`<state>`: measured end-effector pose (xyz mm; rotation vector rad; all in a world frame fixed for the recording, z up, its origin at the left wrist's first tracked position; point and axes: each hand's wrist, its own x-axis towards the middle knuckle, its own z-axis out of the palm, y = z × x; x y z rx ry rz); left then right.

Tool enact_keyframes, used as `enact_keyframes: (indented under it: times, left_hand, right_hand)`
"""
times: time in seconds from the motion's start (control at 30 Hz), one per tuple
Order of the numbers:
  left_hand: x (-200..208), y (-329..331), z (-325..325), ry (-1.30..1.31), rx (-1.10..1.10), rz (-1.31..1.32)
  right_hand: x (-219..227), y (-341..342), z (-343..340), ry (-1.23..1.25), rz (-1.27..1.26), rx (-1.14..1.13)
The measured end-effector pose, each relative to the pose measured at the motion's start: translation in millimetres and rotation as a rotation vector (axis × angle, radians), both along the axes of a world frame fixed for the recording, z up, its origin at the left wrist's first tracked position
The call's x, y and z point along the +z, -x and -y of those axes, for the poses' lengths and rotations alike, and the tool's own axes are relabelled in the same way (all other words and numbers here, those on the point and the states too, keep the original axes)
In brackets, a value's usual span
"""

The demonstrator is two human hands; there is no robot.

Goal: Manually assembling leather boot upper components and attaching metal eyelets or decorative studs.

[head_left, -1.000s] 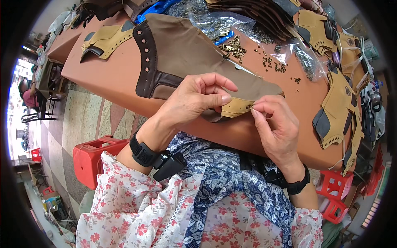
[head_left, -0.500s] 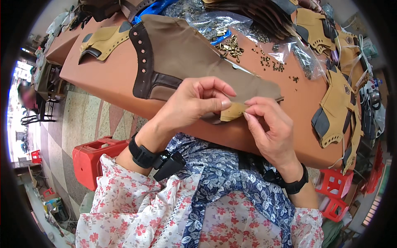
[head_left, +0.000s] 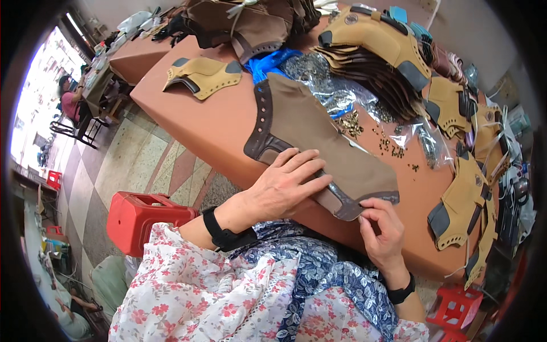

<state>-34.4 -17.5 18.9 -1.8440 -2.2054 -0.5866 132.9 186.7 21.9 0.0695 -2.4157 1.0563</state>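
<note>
A brown boot upper (head_left: 319,128) lies flat on the table, its dark leather eyelet band (head_left: 262,117) towards the far left. My left hand (head_left: 290,182) rests across its near edge with the fingers stretched out and a little apart, by the dark trim. At the upper's near right corner my right hand (head_left: 380,231) pinches the dark-trimmed edge between thumb and forefinger. Beyond the upper lie a pile of brass-coloured hooks (head_left: 348,124) and scattered small eyelets (head_left: 390,149).
A tan upper (head_left: 202,77) lies at the table's far left. Stacked uppers (head_left: 370,62) and clear plastic bags (head_left: 310,68) of metal fittings stand at the back. More tan uppers (head_left: 461,196) hang over the right edge. A red stool (head_left: 134,222) is at my left; a person (head_left: 71,100) sits far left.
Both hands held up a tan flap before; now the upper's edge lies down. My left hand has gone from a pinch to lying flat on it, and the view has shifted.
</note>
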Motion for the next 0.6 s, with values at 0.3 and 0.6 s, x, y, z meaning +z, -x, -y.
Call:
enact_keyframes:
  times: [0.3, 0.6]
  left_hand:
    - [-20, 5, 0, -0.162, 0.049, -0.126]
    - [-17, -12, -9, -0.366, -0.045, -0.056]
  right_hand:
    - [-1, -6, 11, 0.09, -0.018, -0.003]
    - [-2, -2, 9, 0.043, -0.058, -0.009]
